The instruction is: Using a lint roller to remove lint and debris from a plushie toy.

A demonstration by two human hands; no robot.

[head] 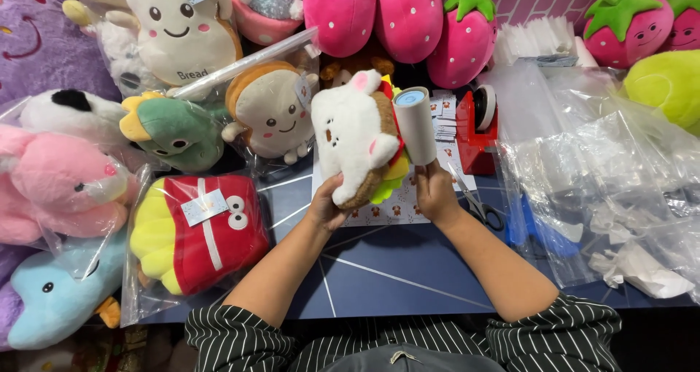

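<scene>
Plush burger toy (357, 135), white-faced with a brown bun and a green and yellow trim, is held upright above the middle of the blue desk (394, 270), the left hand (326, 204) closed in a firm grip on its near end. Just to its right the right hand (435, 191) is wrapped around the handle of a lint roller (415, 124), whose roll touches the toy's side. Bagged plush toys (197, 233) lie left, clear bags (598, 168) right, scissors (481, 210) near the right wrist.
</scene>
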